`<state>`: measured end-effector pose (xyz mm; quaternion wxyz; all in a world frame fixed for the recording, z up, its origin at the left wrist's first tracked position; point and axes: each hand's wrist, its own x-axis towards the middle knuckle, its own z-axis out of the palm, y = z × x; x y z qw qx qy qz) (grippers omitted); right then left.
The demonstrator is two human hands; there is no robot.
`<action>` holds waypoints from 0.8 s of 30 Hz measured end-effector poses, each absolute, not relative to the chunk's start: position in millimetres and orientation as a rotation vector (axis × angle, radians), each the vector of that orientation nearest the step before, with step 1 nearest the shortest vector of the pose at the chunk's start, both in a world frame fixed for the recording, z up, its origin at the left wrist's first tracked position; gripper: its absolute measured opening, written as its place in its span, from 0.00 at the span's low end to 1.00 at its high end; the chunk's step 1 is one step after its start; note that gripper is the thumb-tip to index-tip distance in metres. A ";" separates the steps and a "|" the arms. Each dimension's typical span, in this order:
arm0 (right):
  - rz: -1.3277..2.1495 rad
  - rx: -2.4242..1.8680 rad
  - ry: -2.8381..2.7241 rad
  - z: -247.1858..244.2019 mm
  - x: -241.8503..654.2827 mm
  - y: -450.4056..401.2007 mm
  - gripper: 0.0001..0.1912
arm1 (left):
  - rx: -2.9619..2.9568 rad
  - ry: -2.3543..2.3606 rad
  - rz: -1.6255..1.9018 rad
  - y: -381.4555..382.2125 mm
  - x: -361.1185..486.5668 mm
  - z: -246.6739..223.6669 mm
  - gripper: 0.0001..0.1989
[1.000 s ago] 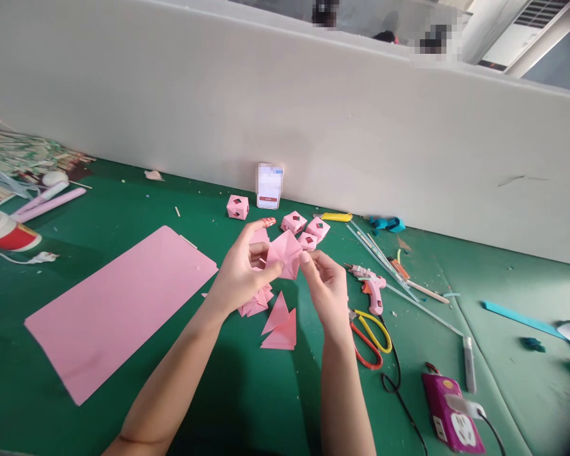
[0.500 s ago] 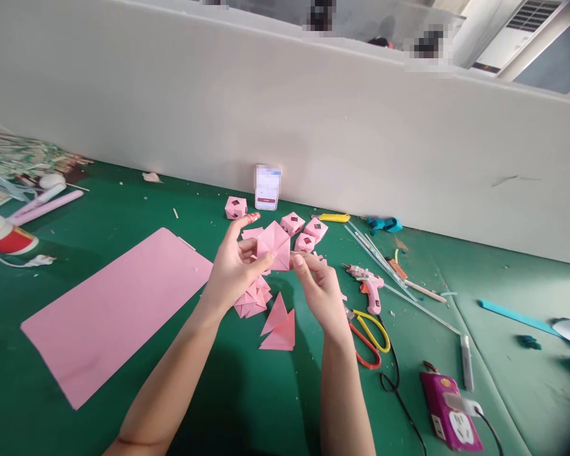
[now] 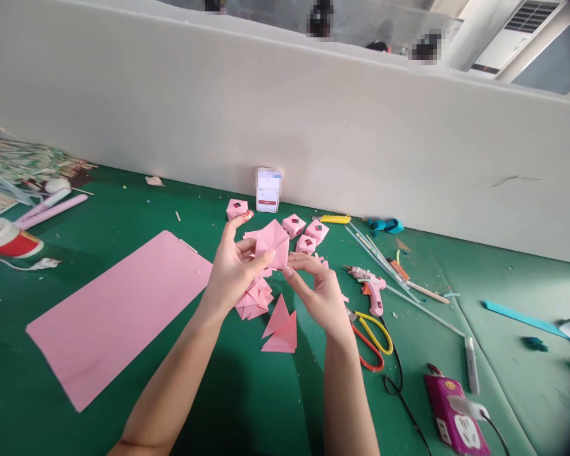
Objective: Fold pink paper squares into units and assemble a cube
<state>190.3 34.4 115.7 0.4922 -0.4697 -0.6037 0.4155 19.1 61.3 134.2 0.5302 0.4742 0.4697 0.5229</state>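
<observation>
Both bare hands are raised over the middle of a green table, short of its far edge, with a folded pink paper piece between them. The left hand grasps this piece: its thumb presses the front face near the lower edge, and the other fingers bend in behind. Its index finger stands away from the paper, extended toward the far edge (its tip shows red and white). The right hand is at the piece's lower right corner, thumb and index finger only slightly parted there; whether they pinch the paper or merely touch it, one cannot tell. Its remaining fingers lie loosely bent, side by side.

Under the left hand lies a pile of folded pink pieces, and nearer the person are pink paper triangles. Four pink paper boxes sit toward the table's far edge, where a phone leans against the grey partition. A large pink sheet reaches its right corner close to the left wrist. Beyond the right forearm lie scissors and a pink glue gun.
</observation>
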 end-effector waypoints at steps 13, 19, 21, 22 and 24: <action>1.178 -1.087 -1.295 110.6 190.1 37.7 0.07 | 1.111 1.090 1.214 58.9 19.4 139.6 0.45; 1.158 -1.061 -1.244 113.9 184.4 36.5 0.11 | 1.108 1.055 1.229 56.9 22.9 140.0 0.46; 1.155 -1.097 -1.279 116.2 182.7 35.3 0.11 | 1.123 1.076 1.242 56.5 23.1 139.7 0.46; 1.158 -1.127 -1.314 117.5 182.2 34.4 0.12 | 1.133 1.083 1.251 56.5 22.9 139.4 0.46; 1.168 -1.188 -1.388 119.9 181.5 32.6 0.13 | 1.154 1.079 1.253 56.7 21.9 138.7 0.46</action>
